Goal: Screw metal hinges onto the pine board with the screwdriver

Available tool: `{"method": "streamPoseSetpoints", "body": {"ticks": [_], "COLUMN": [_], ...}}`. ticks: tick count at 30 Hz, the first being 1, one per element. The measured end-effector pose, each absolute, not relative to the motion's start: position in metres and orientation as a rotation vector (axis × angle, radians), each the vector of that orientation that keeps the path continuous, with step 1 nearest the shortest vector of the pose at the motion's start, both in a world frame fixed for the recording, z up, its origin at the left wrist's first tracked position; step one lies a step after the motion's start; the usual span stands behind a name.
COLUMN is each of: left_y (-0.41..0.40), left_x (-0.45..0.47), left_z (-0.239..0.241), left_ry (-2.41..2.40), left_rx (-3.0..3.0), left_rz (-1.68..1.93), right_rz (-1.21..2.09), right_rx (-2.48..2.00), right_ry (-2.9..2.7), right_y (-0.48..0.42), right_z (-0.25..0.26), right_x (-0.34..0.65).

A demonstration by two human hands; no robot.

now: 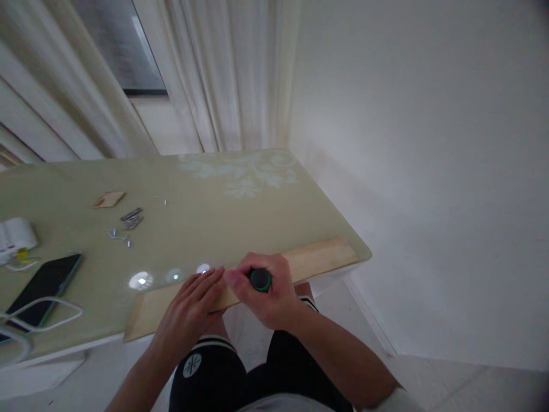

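Note:
A long pale wooden board lies along the front edge of the table. My left hand rests flat on the board, its fingers stretched out and holding nothing. Just right of it, my right hand is wrapped around an upright screwdriver. Only the black and green end of its handle shows; the shaft and tip are hidden under the fist. Back left on the table lie small metal hinges, with several screws scattered near them.
A small wooden piece sits behind the hinges. At the left are a phone, a looped white cable and a white power strip. The glossy table meets a white wall on the right; curtains hang behind.

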State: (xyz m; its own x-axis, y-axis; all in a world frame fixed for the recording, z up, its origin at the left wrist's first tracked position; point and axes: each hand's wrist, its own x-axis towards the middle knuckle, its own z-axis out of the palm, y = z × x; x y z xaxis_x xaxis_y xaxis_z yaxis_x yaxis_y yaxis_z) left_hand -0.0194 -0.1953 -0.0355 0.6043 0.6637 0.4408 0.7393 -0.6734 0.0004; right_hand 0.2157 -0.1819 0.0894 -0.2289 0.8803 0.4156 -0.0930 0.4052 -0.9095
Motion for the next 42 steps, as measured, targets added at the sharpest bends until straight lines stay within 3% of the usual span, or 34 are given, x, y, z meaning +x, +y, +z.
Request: {"method": "streamPoseSetpoints", "body": {"ticks": [7, 10, 13, 20, 32, 42], "left_y": [-0.193, -0.192, -0.192, -0.190, -0.192, -0.192], "left_x": [-0.018, -0.017, -0.015, -0.015, -0.014, -0.006], "left_z": [-0.034, -0.031, -0.028, -0.033, -0.027, -0.024], "left_ry": [-1.174, -1.139, -1.126, -1.125, -1.077, -1.164], "left_rx": [-2.592, -2.597, -2.580, -2.592, -2.590, -2.579], "left_rz": [-0.606, -0.612, -0.624, -0.620, -0.724, -0.744], "right_rz": [1.815, 2.108, 1.992, 1.382, 0.586, 1.046], "right_rx": [-0.156, -0.125, -0.342, -0.695, -0.802, -0.749], "right_ry": [-1.893, -1.836, -1.622, -1.405, -1.718, -1.700], "right_y": [-0.124, -0.109, -0.115, -0.152, -0.215, -0.147], "right_z": [0.114, 0.109, 0.100, 0.092, 0.071, 0.103], "right_x": [0.248, 0.240, 0.222, 0.207, 0.195, 0.224]}}
